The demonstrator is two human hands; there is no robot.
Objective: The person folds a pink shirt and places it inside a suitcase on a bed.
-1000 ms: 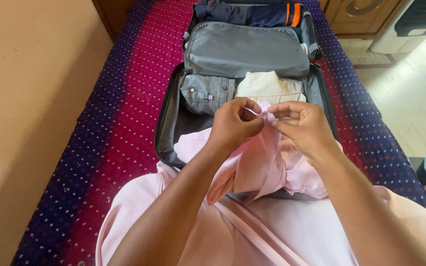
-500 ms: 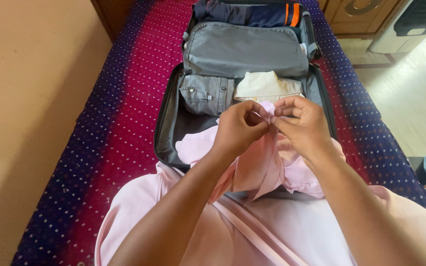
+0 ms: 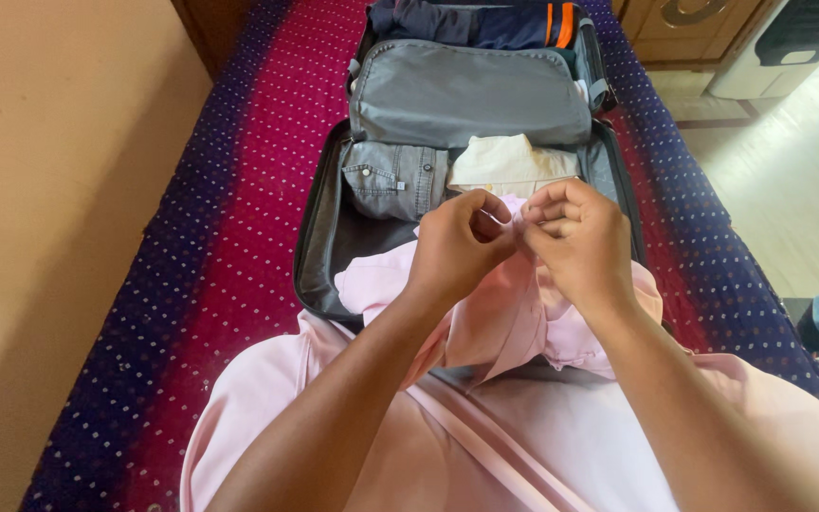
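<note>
The left hand [image 3: 457,248] and right hand [image 3: 575,245] are nearly closed, fingertips pinching the top edge of a pale pink cotton shirt [image 3: 509,322]. It hangs lengthwise from 12 toward 6 o'clock over the open grey fabric suitcase [image 3: 319,237], near the folded grey denim garment [image 3: 392,178].

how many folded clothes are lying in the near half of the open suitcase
2: a grey denim piece at the back left and a cream piece beside it on the right. The hands and the pink shirt cover the near part, so more may be hidden.
</note>
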